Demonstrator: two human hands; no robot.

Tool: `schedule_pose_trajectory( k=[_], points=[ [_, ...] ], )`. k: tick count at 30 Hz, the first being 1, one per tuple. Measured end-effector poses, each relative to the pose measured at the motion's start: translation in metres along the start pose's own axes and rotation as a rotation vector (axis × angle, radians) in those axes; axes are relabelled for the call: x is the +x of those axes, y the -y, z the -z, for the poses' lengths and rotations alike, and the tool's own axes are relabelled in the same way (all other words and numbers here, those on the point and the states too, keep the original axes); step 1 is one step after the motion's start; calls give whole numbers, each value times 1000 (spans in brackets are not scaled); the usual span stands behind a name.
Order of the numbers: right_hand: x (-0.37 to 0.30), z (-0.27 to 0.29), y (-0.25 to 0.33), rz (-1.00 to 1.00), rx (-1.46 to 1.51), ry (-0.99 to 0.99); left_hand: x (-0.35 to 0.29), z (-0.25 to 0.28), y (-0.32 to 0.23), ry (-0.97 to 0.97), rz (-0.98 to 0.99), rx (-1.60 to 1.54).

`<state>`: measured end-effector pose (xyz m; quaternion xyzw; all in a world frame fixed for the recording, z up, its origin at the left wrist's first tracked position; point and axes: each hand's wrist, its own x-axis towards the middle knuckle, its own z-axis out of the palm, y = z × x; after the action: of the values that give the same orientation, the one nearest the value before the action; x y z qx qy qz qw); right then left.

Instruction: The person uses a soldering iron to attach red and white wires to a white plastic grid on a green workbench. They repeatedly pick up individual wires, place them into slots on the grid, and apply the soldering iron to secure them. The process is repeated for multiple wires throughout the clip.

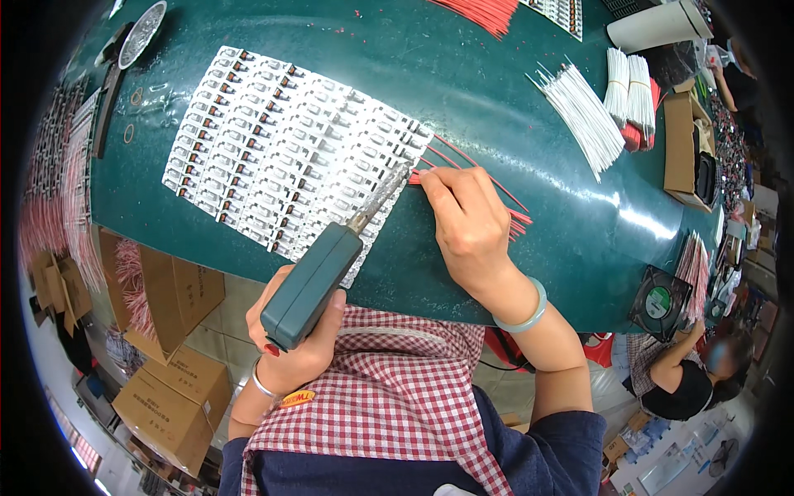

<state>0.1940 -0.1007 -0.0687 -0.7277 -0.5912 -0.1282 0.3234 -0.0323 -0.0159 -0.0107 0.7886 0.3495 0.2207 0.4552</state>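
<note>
My left hand (285,364) is wrapped round the dark green body of a soldering gun (314,285). Its metal shaft reaches up and right over a large white panel of small parts (273,149), ending at the right edge. There my right hand (471,219) pinches a thin red wire (416,177), close to the tip of the gun. Whether tip and wire touch I cannot tell. More red wires (517,221) lie beside and under my right hand. Rows of small metal and dark pieces fill the panel, which lies flat on the green table (397,74).
White wires (579,120) lie loose at right, near tied white bundles (627,87) and a cardboard box (688,149). Red wires (484,12) lie at the far edge. A metal dish (142,35) sits far left. A small fan (660,302) is at the right edge; a co-worker (686,372) sits beyond.
</note>
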Motion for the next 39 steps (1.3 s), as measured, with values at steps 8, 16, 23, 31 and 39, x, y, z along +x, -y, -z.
schedule_pose_trajectory(
  k=[8, 16, 23, 31, 39],
  points=[
    [0, -1, 1, 3, -15, 2, 2, 0, -2, 36, 2, 6],
    [1, 0, 2, 5, -21, 1, 0, 0, -2, 21, 14, 11],
    [0, -2, 2, -2, -32, -4, -6, 5, 2, -12, -13, 2],
    [-2, 0, 5, 20, 16, -68, -11, 7, 5, -34, -38, 13],
    [-7, 0, 13, 2, 11, -25, -13, 8, 4, 8, -13, 1]
  ],
)
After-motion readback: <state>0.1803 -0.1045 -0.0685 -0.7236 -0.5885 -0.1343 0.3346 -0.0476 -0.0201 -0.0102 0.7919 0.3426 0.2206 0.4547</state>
